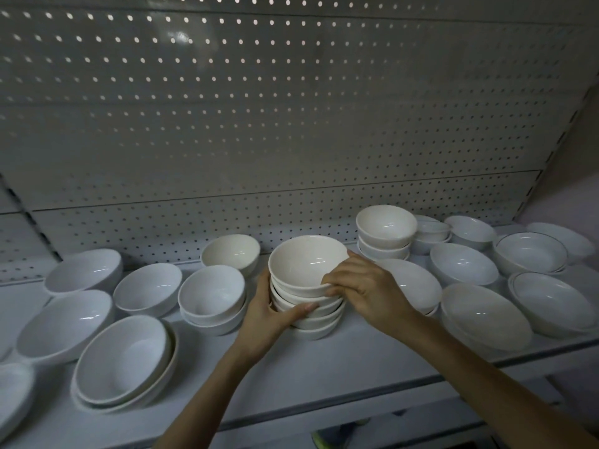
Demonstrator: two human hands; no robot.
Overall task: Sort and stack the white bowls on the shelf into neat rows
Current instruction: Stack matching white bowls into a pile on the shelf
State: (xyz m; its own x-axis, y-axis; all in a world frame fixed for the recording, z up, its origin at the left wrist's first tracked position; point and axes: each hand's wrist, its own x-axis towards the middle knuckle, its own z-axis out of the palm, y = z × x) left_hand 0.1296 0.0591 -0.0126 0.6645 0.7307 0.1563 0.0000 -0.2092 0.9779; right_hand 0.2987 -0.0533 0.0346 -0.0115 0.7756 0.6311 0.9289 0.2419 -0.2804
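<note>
So: we are gripping centre stack of small deep white ceramic bowls (321,324) on white metal shelf (356,361). Left hand (269,315) curling round its side, right hand (366,286) pinching top white bowl (301,260) rim. Left and right of grip, loose wide white bowls (463,264) waiting; we are judging most sorting undone.

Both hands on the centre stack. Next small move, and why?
Probably settle the top bowl level with the right hand: it looks tilted on the stack, its rim pinched, while the left hand grips the side.
</note>
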